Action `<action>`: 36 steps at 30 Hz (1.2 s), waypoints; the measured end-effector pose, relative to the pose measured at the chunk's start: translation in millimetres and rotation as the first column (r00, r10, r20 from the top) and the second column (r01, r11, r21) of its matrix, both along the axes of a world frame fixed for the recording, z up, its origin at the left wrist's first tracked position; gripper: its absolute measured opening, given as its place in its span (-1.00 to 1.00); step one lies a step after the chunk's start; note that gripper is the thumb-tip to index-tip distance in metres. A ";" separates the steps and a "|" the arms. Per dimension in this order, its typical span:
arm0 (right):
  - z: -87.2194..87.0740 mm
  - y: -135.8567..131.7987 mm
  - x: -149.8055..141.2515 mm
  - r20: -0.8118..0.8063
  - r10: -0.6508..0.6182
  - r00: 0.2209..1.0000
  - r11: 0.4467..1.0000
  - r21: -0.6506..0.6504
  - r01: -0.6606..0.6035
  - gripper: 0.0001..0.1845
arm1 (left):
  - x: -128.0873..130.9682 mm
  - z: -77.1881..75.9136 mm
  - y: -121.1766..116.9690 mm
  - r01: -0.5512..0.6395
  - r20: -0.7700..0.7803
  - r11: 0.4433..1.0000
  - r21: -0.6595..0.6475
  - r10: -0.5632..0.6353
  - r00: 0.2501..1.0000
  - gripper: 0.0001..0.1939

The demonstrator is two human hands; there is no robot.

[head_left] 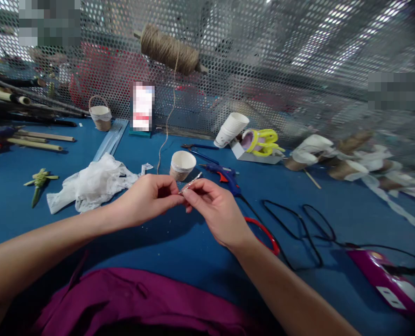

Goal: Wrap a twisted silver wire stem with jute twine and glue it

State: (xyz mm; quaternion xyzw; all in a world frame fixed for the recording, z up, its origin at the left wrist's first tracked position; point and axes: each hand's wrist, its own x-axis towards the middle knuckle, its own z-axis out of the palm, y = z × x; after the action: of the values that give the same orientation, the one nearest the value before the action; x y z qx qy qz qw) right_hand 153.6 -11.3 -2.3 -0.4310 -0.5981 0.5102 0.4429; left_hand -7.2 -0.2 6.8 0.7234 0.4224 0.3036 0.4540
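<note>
My left hand (148, 198) and my right hand (216, 205) meet above the middle of the blue table, fingertips pinched together. Between them is a thin, silvery, twisted-looking strip (193, 180), slanting up to the right; its exact kind I cannot make out. Just behind my fingers stands a white paper cup (180, 173) with a brown wrap round its side. A blue hot glue gun (230, 179) with a red trigger lies right of the cup. Left of my left hand, white lace (100, 182) is heaped on the table.
A twine spool (167, 49) hangs on the mesh wall, its strand trailing down. Behind lie stacked paper cups (231, 129), pliers (202, 151), a phone (141, 107) and a small basket (101, 117). Ribbon rolls (347, 169), a black cord (307, 233) and a purple power strip (385, 280) occupy the right.
</note>
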 end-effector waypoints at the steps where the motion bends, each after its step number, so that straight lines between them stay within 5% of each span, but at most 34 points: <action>1: 0.9 -0.5 0.1 0.010 -0.002 1.000 1.000 0.006 0.002 -0.90 | 0.5 -1.2 -1.3 -0.008 -0.046 0.999 0.054 0.011 0.999 -0.81; 6: 7.5 -0.4 3.1 0.024 -0.026 0.999 0.999 0.030 0.025 -0.89 | -0.7 0.1 -5.6 -0.015 -0.159 0.924 0.382 0.082 0.984 -0.85; 9: 9.9 1.5 7.3 -0.066 0.018 0.998 0.999 0.028 -0.016 -0.93 | -5.0 7.6 -2.0 0.050 -0.114 0.946 0.322 -0.014 0.993 -0.84; 12: 10.6 2.7 10.3 -0.154 0.074 0.985 0.997 0.015 -0.073 -0.95 | -8.7 10.7 5.3 0.128 0.018 0.988 0.090 -0.130 0.991 -0.86; 15: 10.6 3.1 10.8 -0.135 0.091 0.987 0.996 0.019 -0.090 -0.98 | -8.7 6.3 9.7 0.241 0.147 0.965 -0.107 -0.224 0.963 -0.87; 17: 10.7 3.6 10.6 -0.107 0.071 0.992 0.997 0.010 -0.070 -0.97 | -7.3 2.4 9.0 0.223 0.142 0.969 -0.107 -0.208 0.968 -0.85; 20: 11.7 4.8 10.6 -0.056 0.008 0.998 0.998 -0.054 -0.011 -0.87 | -4.8 -1.6 4.0 0.082 -0.069 0.988 0.134 -0.073 0.995 -0.82; 23: 13.7 5.4 11.0 0.039 -0.016 0.999 0.995 -0.101 0.020 -0.79 | -2.9 -5.1 -1.0 0.044 -0.269 0.873 0.487 0.102 0.958 -0.88; 25: 15.5 5.3 11.5 0.104 0.004 0.995 0.993 -0.120 0.009 -0.80 | -2.2 -8.2 -2.2 0.087 -0.326 0.787 0.611 0.149 0.934 -0.92; 36: 15.8 12.7 21.6 0.317 0.294 0.902 0.916 -0.364 -0.171 -0.82 | -5.8 -11.6 -2.7 0.385 -0.572 0.497 0.777 0.303 0.762 -0.79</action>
State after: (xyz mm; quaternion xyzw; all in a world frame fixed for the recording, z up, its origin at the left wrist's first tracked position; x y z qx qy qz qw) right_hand 175.2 1.4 13.4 -0.5100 -0.6244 0.5631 0.1815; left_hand -13.0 -3.0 -4.8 0.9170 0.3208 0.1921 -0.1391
